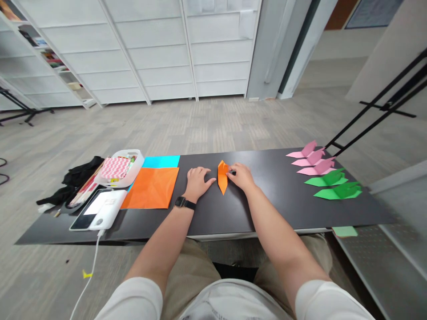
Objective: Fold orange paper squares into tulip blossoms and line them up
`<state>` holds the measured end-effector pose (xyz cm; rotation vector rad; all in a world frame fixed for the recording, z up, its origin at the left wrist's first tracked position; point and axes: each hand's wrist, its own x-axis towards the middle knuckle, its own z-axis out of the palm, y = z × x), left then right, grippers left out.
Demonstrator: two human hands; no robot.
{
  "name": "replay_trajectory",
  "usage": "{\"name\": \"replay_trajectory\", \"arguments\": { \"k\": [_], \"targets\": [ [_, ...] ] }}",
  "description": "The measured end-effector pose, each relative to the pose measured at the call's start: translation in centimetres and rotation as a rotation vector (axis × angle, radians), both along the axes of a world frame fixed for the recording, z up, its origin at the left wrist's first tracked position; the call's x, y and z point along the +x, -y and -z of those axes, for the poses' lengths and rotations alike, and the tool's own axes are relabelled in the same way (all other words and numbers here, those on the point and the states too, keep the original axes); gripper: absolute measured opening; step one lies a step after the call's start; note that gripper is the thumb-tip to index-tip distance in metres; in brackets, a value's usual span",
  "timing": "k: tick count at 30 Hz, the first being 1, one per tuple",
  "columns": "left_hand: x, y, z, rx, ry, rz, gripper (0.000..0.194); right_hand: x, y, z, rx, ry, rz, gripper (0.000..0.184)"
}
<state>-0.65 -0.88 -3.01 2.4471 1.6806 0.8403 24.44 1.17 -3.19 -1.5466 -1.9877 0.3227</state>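
bare left hand point(197, 181) with fingers loosely spread on the dark tabletop point(213, 222), bare right hand point(240, 175) pinching the right edge of a folded, pointed orange paper piece point(223, 178), which lies between both hands

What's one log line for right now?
left hand: open, empty; right hand: touching folded orange paper; right end of black table: three pink paper figures, two green paper figures

Your one view looks forward and steeply down from head height over the near edge of the dark table point(273, 200), cabinets beyond.
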Motion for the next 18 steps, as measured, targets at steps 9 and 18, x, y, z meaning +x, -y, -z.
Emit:
{"name": "replay_trajectory", "arguments": {
  "k": [9,18],
  "targets": [
    [1.3,0.2,0.2,-0.050,-0.148,-0.212,0.039,3.2,-0.4,-0.8,0.185,-0.377,0.291,0.010],
    [1.2,-0.1,0.7,-0.003,-0.217,-0.208,0.043,12.8,0.9,-3.5,0.300,-0.294,0.611,0.015]
  ]
}}
